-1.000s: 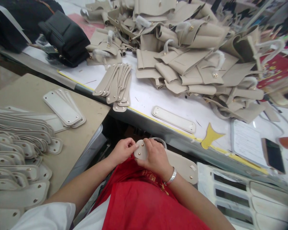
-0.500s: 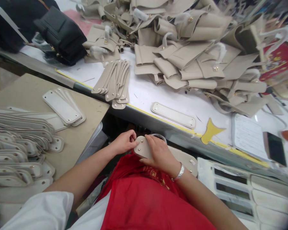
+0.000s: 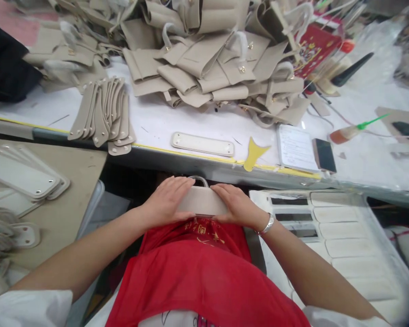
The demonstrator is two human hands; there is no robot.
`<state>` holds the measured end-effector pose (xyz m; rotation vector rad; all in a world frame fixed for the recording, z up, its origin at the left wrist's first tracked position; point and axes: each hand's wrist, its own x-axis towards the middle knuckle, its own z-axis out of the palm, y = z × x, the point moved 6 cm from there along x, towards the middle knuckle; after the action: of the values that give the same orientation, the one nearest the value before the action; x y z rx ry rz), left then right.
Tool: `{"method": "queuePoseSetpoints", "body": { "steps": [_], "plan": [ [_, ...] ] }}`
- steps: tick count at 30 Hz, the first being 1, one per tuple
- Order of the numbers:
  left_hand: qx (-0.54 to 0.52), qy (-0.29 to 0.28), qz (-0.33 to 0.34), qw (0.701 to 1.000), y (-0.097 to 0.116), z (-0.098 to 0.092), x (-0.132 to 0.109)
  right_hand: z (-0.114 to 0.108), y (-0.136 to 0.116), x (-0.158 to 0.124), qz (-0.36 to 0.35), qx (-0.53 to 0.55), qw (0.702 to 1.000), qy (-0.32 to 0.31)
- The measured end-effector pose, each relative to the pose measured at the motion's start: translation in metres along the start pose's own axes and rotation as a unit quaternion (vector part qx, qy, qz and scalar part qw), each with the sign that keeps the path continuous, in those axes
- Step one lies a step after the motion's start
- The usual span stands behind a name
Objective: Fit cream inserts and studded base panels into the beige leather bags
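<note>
Both my hands grip a beige leather bag panel [image 3: 204, 201] over my lap, just in front of the table edge. My left hand [image 3: 167, 200] covers its left end, thumb along the lower edge and fingers over the top. At the right end, my right hand [image 3: 240, 207] holds it the same way. Both ends of the panel are hidden under the hands. A pale curved handle [image 3: 200, 180] shows behind its top edge. Below lies my red apron [image 3: 191, 263]. Nearby on the table is a white-faced strip [image 3: 202, 144] with rivets at its ends.
Beige bag pieces [image 3: 197, 68] are heaped on the white table, with riveted beige strips [image 3: 105, 111] to the left. A yellow cutout [image 3: 255, 153], a notebook [image 3: 297, 147], a phone [image 3: 324, 155] and a glue bottle [image 3: 344, 134] lie rightward. A tray of pale pieces [image 3: 341, 247] stands at right.
My left hand has gone from pinching the panel's riveted end to spreading over its left side. My right hand has shifted to the right end. The view has swung right.
</note>
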<state>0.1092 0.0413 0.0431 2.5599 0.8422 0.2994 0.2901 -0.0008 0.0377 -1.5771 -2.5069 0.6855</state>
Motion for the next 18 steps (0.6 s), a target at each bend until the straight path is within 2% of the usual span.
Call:
{"method": "queuePoseSetpoints", "body": {
  "steps": [3,5,11,18],
  "plan": [
    [0.034,-0.056,-0.002,0.998,0.004,0.023,0.012,0.001,0.001,-0.002,0.006,-0.004,1.0,0.004],
    [0.052,-0.068,-0.011,0.996,0.001,0.03,0.014,0.002,0.0,-0.003,0.009,-0.008,1.0,0.005],
    [0.066,-0.067,-0.007,0.996,0.0,0.028,0.016,-0.001,-0.001,-0.002,0.028,-0.019,0.999,0.014],
    [0.038,-0.062,-0.032,0.997,-0.002,0.03,0.02,-0.001,0.002,0.002,0.058,-0.023,0.998,0.018]
  ]
}}
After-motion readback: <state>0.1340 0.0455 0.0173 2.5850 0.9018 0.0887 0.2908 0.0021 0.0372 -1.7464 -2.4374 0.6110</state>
